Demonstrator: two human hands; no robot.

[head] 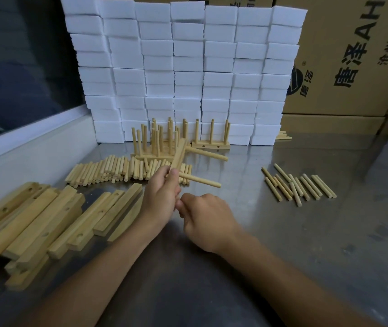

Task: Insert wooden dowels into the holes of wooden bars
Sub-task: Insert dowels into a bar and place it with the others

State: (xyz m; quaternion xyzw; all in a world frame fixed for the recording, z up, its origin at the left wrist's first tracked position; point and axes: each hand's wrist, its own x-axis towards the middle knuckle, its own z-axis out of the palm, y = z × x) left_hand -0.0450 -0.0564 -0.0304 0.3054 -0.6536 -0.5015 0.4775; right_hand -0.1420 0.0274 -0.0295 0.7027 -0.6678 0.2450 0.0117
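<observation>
Both forearms reach in over the steel surface (329,232), and the right hand (208,220) sits nearest, its fingers curled; whether that grip has anything in it I cannot tell. Just beyond and touching it, the left hand (162,192) pinches the near end of a wooden bar (179,154) held up off the surface, with two dowels (200,181) already standing out of it to the right. Such a bar looks light and stiff; holding it near one end leaves the holes free, and a thin dowel probably needs a straight push to avoid snapping. Spare bars (47,220) lie left, loose dowels (117,171) behind, a smaller batch (299,185) right. Farther off stand finished pieces (155,147), then white foam blocks (188,67) and cardboard boxes (353,67)
</observation>
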